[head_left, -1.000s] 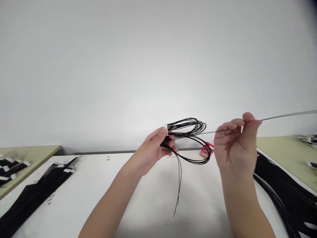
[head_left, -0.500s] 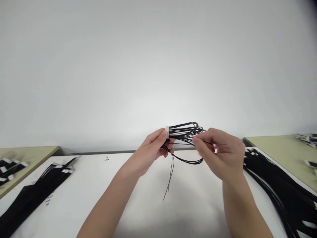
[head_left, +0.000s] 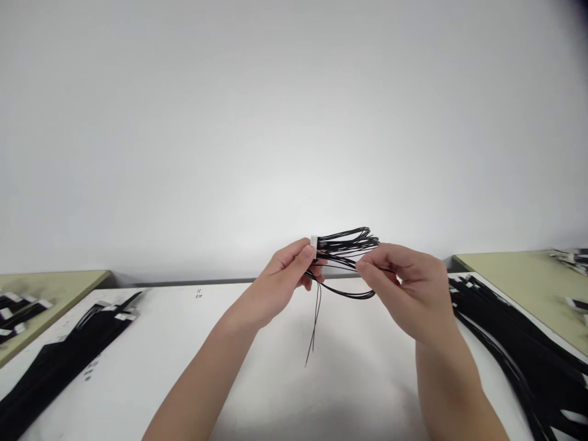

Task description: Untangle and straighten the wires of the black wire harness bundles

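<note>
My left hand (head_left: 289, 266) pinches a white connector (head_left: 314, 245) between thumb and fingers, above the table. Many thin black wires (head_left: 346, 241) run from the connector to the right and loop back. Some of them bend under my left fingers, and two loose wire ends (head_left: 315, 324) dangle below. Thumb and forefinger of my right hand (head_left: 399, 275) are closed on black wire at the right side of the loops. Its other fingers are curled, and the exact wires in the pinch are partly hidden.
On the white table (head_left: 184, 331), a black wire bundle with white connectors (head_left: 82, 343) lies at left. Another black bundle (head_left: 514, 337) lies at right. Greenish side surfaces (head_left: 514, 269) hold more connectored wires. A pale wall (head_left: 294, 122) stands behind the table.
The connector and my left hand have shifted slightly right. My right hand has dropped a little, and the red spot by its fingers no longer shows.
</note>
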`<state>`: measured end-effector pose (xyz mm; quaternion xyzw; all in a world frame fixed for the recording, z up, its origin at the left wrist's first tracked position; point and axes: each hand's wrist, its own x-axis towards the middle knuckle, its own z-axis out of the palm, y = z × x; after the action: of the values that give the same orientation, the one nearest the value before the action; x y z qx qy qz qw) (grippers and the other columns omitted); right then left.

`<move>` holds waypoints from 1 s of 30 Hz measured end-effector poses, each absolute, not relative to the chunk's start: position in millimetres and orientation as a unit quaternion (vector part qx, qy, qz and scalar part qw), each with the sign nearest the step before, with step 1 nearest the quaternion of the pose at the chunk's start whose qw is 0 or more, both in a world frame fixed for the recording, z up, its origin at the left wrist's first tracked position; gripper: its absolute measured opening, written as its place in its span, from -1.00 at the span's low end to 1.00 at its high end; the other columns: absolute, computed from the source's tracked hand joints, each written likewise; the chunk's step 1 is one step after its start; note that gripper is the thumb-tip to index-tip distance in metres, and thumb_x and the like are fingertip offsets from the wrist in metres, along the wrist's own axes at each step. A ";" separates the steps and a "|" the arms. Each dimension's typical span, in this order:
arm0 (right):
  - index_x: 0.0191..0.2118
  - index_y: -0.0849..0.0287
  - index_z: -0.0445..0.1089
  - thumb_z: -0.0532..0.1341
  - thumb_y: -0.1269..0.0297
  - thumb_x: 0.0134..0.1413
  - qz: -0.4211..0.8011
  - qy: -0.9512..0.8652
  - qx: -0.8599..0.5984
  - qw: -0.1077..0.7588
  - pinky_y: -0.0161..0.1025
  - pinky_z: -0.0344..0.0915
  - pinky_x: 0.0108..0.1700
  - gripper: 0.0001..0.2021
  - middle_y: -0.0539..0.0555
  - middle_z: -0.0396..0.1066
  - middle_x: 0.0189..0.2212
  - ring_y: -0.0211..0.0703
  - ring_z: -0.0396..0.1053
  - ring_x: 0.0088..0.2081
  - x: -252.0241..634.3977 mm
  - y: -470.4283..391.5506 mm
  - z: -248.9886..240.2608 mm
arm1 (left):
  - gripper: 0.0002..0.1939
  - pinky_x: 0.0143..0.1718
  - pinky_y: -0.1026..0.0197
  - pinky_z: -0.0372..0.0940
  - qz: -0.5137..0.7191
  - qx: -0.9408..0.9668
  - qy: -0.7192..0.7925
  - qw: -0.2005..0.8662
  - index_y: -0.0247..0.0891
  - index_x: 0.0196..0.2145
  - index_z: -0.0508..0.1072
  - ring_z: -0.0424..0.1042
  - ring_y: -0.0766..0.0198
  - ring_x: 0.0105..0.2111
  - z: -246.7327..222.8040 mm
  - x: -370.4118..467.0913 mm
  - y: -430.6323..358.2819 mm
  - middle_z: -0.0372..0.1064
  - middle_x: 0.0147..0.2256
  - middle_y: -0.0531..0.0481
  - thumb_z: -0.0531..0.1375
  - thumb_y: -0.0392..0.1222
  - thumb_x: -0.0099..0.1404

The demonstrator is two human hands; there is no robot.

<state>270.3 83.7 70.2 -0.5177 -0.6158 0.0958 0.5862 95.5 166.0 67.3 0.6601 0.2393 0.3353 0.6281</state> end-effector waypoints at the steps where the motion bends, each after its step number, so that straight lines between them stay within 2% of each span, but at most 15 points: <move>1: -0.54 0.20 0.34 0.21 0.41 0.05 0.128 -0.599 -0.525 0.591 -0.37 -0.03 -0.58 -0.83 -0.09 0.10 -0.67 -0.40 -0.01 -0.60 269.6 83.5 70.6 | -0.64 -0.32 0.27 0.20 0.336 0.669 0.238 0.619 -0.26 -0.35 0.34 0.31 0.34 -0.32 67.0 95.4 166.1 0.23 -0.35 0.02 0.01 0.08 0.38; 4: -0.54 0.20 0.33 0.21 0.36 0.07 0.196 -0.559 -0.534 0.603 -0.38 -0.06 -0.60 -0.81 -0.09 0.07 -0.67 -0.39 -0.04 -0.61 267.5 84.5 71.2 | -0.64 -0.29 0.25 0.21 0.326 0.685 0.238 0.607 -0.25 -0.35 0.32 0.31 0.34 -0.30 66.9 94.4 166.1 0.23 -0.34 0.03 -0.01 0.09 0.39; 6: -0.53 0.20 0.33 0.19 0.35 0.09 0.200 -0.565 -0.530 0.600 -0.37 -0.05 -0.60 -0.81 -0.10 0.06 -0.67 -0.39 -0.04 -0.61 266.6 86.0 71.0 | -0.64 -0.29 0.25 0.20 0.318 0.689 0.239 0.605 -0.25 -0.36 0.31 0.31 0.34 -0.30 67.1 93.8 166.0 0.23 -0.34 0.04 -0.01 0.09 0.39; 8: -0.50 0.20 0.33 0.18 0.38 0.12 0.155 -0.597 -0.524 0.587 -0.37 0.00 -0.58 -0.83 -0.08 0.11 -0.64 -0.38 0.00 -0.59 266.2 88.0 70.4 | -0.64 -0.29 0.25 0.20 0.319 0.687 0.237 0.608 -0.25 -0.35 0.32 0.31 0.34 -0.31 67.4 93.7 165.9 0.23 -0.34 0.04 -0.02 0.09 0.39; 11: -0.42 0.20 0.39 0.20 0.46 0.10 0.020 -0.660 -0.494 0.566 -0.36 0.08 -0.52 -0.90 -0.05 0.23 -0.58 -0.38 0.09 -0.54 266.3 91.8 69.1 | -0.64 -0.31 0.25 0.19 0.311 0.676 0.227 0.628 -0.26 -0.32 0.34 0.31 0.35 -0.32 68.0 94.4 165.5 0.22 -0.33 0.03 -0.01 0.09 0.39; 14: -0.37 0.22 0.44 0.24 0.52 0.07 -0.061 -0.694 -0.443 0.565 -0.37 0.09 -0.52 -0.91 -0.04 0.25 -0.57 -0.39 0.12 -0.53 266.0 95.3 68.2 | -0.63 -0.33 0.26 0.19 0.295 0.654 0.213 0.663 -0.28 -0.32 0.34 0.31 0.36 -0.33 68.7 95.1 164.2 0.23 -0.30 0.01 0.00 0.09 0.39; 23: -0.38 0.19 0.44 0.25 0.52 0.05 -0.027 -0.697 -0.443 0.563 -0.36 0.12 -0.54 -0.90 -0.05 0.27 -0.58 -0.38 0.12 -0.54 266.3 93.8 69.0 | -0.65 -0.39 0.29 0.17 0.278 0.628 0.205 0.697 -0.28 -0.35 0.34 0.33 0.36 -0.36 71.4 96.0 161.9 0.22 -0.34 0.01 0.03 0.06 0.38; 25: -0.31 0.15 0.46 0.28 0.46 0.04 0.012 -0.668 -0.440 0.600 -0.35 0.18 -0.52 -0.92 -0.04 0.27 -0.54 -0.35 0.15 -0.53 269.6 95.0 68.5 | -0.67 -0.42 0.30 0.16 0.290 0.604 0.207 0.713 -0.28 -0.35 0.34 0.33 0.36 -0.39 72.4 95.6 162.7 0.20 -0.35 0.02 0.05 0.06 0.36; 27: -0.26 0.12 0.47 0.26 0.35 0.09 0.034 -0.589 -0.420 0.689 -0.32 0.25 -0.51 -0.92 -0.02 0.28 -0.51 -0.32 0.22 -0.51 275.4 98.3 67.4 | -0.67 -0.46 0.31 0.14 0.305 0.567 0.206 0.737 -0.28 -0.36 0.32 0.35 0.35 -0.42 73.8 93.9 164.0 0.19 -0.38 0.02 0.07 0.06 0.35; 30: -0.33 0.10 0.45 0.19 0.22 0.17 0.065 -0.456 -0.407 0.789 -0.30 0.31 -0.50 -0.87 -0.02 0.28 -0.52 -0.29 0.29 -0.52 288.4 105.6 65.0 | -0.69 -0.49 0.31 0.15 0.315 0.513 0.182 0.777 -0.28 -0.35 0.32 0.37 0.30 -0.44 75.6 89.5 166.5 0.22 -0.41 0.01 0.10 0.05 0.33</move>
<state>288.4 105.6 65.0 -0.4074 -0.4556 0.0651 0.7888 89.5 166.5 75.6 0.5131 0.1822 0.3149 0.7775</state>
